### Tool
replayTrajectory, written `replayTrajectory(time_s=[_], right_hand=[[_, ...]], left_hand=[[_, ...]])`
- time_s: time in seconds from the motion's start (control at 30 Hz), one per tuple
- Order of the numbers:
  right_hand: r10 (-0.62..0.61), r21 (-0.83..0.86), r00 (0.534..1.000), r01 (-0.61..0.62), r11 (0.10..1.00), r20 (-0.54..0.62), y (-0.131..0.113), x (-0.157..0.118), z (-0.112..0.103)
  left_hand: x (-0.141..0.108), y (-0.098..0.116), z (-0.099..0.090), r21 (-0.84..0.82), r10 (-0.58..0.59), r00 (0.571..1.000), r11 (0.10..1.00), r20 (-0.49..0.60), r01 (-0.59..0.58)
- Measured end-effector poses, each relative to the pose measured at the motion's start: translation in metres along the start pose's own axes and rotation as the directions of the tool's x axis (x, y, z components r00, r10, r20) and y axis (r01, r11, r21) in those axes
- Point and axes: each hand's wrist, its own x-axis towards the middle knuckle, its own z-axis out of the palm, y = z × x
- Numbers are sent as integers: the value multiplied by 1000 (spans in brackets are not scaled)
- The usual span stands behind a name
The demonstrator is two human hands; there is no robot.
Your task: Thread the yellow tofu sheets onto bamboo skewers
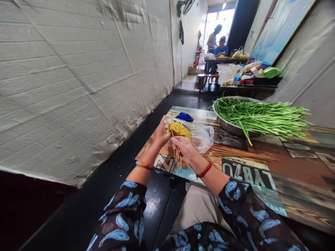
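Observation:
My left hand is closed at the left side of a clear plastic bag, its fingers partly hidden behind it. Yellow folded food pieces, whose exact kind I cannot make out, sit in a row at the bag's left part. My right hand pinches a thin wooden skewer, its upper end against the yellow pieces. Below that hand, several skewer ends stick out over the table edge. More bamboo skewers lie in a loose bundle to the right.
A blue cloth-like item lies behind the bag on the patterned table. A metal basin heaped with long green stalks stands at the right. Beyond are cluttered tables and two people. A white wall runs along the left.

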Motion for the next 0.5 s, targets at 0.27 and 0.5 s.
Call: replayTrajectory(time_s=[0.27,0.5], right_hand=[[119,64,993,-120,991,9,-7,7,-7],[143,42,989,-142,989,-31,-11,39,-11]], left_hand=[[3,-7,11,113,22,983,994,-180,-2],[4,-4,6,13,-10,992,1000,-130,11]])
